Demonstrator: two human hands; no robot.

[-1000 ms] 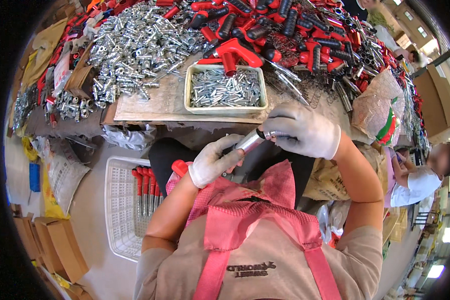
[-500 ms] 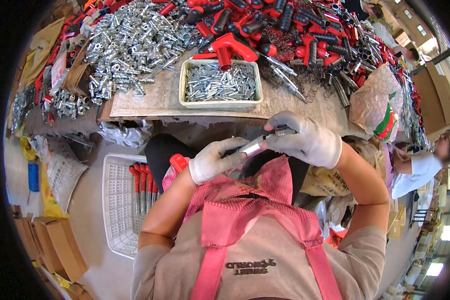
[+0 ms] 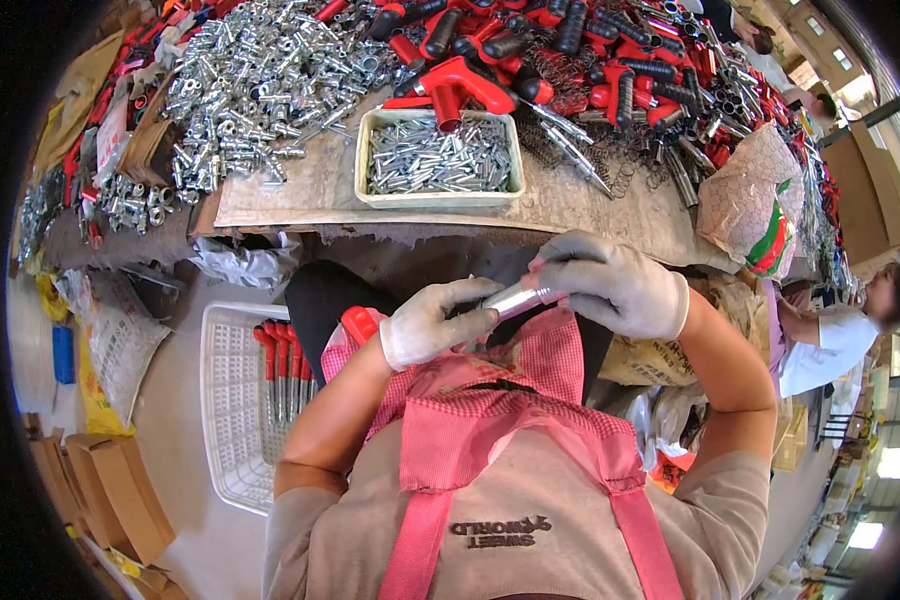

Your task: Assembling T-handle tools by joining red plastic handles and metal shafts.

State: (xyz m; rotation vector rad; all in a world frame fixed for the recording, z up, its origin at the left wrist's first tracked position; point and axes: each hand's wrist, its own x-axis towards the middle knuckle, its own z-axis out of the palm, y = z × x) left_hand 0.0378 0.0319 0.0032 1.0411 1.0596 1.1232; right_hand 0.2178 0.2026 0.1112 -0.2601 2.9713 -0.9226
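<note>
My gloved left hand (image 3: 430,322) is closed around a shiny metal tube (image 3: 516,300) above my lap. The fingers of my gloved right hand (image 3: 618,288) close round the tube's far right end, covering its tip and whatever small part may be there. Beside my left wrist sticks out a red handle (image 3: 358,325), roughly in line with the tube; the left hand hides whether the two are joined. Beyond both hands, at the bench's front, stands a pale tray (image 3: 440,200) of small metal pins.
A silver heap of metal fittings (image 3: 260,90) covers the bench's left. Red-and-black handles (image 3: 570,40) and springs (image 3: 560,150) pile up behind and right of the tray. Left of my legs, a white basket (image 3: 235,400) holds red-handled tools (image 3: 282,360). A person (image 3: 835,335) sits at the right.
The dark ridged part that showed between my right fingers is now out of sight. My right hand has closed over the tube's end, and more of the tube's length shows. The left hand keeps its hold.
</note>
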